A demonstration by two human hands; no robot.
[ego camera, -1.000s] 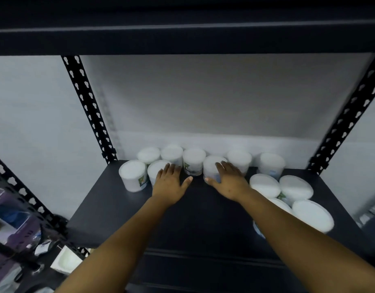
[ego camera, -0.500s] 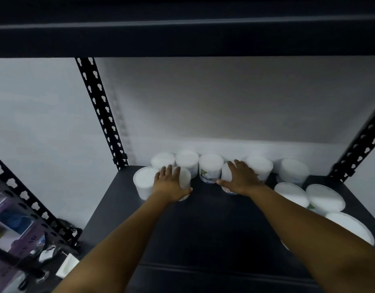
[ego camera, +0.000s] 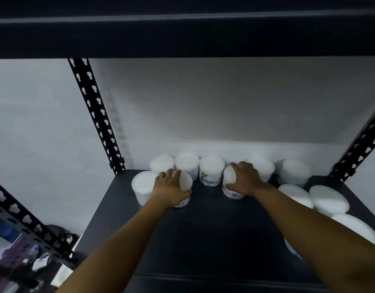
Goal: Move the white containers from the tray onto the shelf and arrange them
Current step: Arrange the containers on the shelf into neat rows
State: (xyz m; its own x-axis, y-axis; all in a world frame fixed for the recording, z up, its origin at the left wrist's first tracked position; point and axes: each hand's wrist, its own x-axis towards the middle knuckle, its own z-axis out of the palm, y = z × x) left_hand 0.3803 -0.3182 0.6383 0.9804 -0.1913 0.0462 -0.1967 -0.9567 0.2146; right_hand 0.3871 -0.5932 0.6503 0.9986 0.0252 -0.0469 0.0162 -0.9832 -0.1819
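Note:
Several white lidded containers stand along the back of the black shelf (ego camera: 207,233). My left hand (ego camera: 170,190) grips one white container (ego camera: 185,182) in the front row, fingers over its lid and thumb round its side. Next to it on the left stands another container (ego camera: 143,187). My right hand (ego camera: 244,179) grips a container with a coloured label (ego camera: 229,182), a little right of centre. A back row holds more containers (ego camera: 210,172). Further white containers (ego camera: 328,199) crowd the shelf's right side, partly hidden by my right forearm.
A black upper shelf (ego camera: 186,32) hangs overhead. Perforated black uprights stand at the back left (ego camera: 95,115) and back right (ego camera: 360,144). A white wall is behind. Lower left, another rack (ego camera: 23,220) holds purple and blue items.
Both hands have gone from resting on the lids to gripping their containers. The view has shifted left, and the containers sit more to the right in the frame.

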